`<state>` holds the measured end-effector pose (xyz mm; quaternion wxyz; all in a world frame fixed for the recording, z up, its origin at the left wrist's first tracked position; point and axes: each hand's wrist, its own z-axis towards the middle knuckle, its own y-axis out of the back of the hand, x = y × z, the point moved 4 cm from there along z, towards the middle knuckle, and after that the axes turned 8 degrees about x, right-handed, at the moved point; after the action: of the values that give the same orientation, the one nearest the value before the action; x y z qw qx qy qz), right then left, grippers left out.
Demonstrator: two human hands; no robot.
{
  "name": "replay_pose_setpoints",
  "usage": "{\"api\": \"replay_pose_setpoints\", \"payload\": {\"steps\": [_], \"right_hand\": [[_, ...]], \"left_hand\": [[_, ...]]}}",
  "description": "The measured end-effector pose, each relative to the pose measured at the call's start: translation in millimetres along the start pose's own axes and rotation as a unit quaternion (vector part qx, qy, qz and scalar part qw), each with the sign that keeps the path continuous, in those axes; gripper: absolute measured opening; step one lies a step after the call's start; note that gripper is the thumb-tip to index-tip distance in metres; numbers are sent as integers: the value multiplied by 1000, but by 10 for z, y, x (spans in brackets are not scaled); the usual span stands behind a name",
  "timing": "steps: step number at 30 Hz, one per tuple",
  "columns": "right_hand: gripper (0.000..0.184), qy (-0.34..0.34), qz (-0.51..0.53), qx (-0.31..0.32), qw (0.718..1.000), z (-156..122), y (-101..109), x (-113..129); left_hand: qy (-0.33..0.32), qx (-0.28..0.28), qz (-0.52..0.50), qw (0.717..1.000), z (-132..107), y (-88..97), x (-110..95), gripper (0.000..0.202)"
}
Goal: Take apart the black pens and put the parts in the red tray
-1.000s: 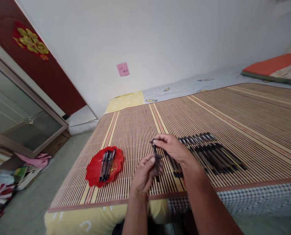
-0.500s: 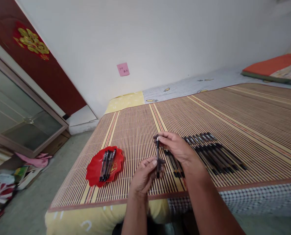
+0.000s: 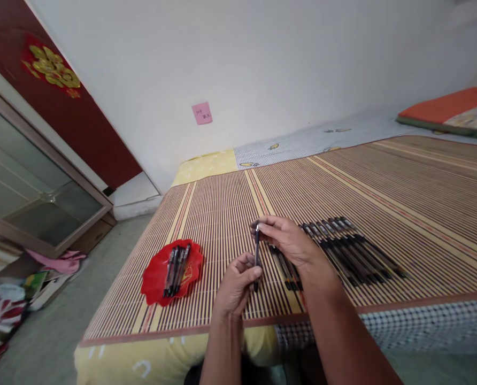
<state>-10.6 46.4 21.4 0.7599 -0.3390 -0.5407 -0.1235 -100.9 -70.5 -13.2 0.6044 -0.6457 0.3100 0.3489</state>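
Observation:
A slim black pen [image 3: 256, 251] with a silvery upper tip is held upright above the striped mat. My left hand [image 3: 236, 283] closes its thumb and fingers round the pen's lower part. At the upper end, my right hand [image 3: 282, 235] has its thumb and fingers pinched by the tip. Beneath my right hand lie a few dark pens [image 3: 287, 270], partly hidden by it. Further right, several black pens [image 3: 359, 259] lie side by side, with a row of short dark pieces like pen caps [image 3: 329, 226] above them. Several more pens [image 3: 176, 270] rest in a red scalloped plate [image 3: 150, 280].
The striped mat [image 3: 218, 214] covers a bed against a white wall. On the wall is a pink note [image 3: 202, 113]. Folded orange bedding [image 3: 443, 109] lies at the far right. Left of the bed are a glass-panelled door [image 3: 33, 176] and items on the floor.
My left hand's fingers have shifted slightly on the lower part of the pen, which has moved a little left. My right hand stays almost where it was.

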Motion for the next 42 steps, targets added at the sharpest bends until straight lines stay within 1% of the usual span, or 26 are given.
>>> {"api": "replay_pose_setpoints", "payload": {"steps": [6,13,17,20,24,28,33,39,42], "right_hand": [[25,8,9,-1,1000,-11,9,21],[27,15,26,-16,999,-25,29,50],[24,15,40,-11,999,-20,22,45],[24,12,35,-13,999,-15,22,46],[25,13,20,-30,999,-7,42,43],[24,13,10,-36,999,0,59,26],[20,17,21,-29,999,3,60,14],[22,18,39,-31,999,5,37,26],[23,17,38,-35,999,3,34,30]], "left_hand": [[3,-13,-7,1000,-5,49,18,37],[60,34,14,997,-65,9,34,34],[53,28,3,998,-60,41,60,31],[47,43,6,998,-46,55,78,30],[42,61,8,997,-41,22,70,34],[38,47,-8,998,-42,1,55,33],[46,17,-22,999,-39,34,73,34],[2,2,-2,1000,-7,85,65,30],[-1,-9,0,1000,4,98,54,33]]}}
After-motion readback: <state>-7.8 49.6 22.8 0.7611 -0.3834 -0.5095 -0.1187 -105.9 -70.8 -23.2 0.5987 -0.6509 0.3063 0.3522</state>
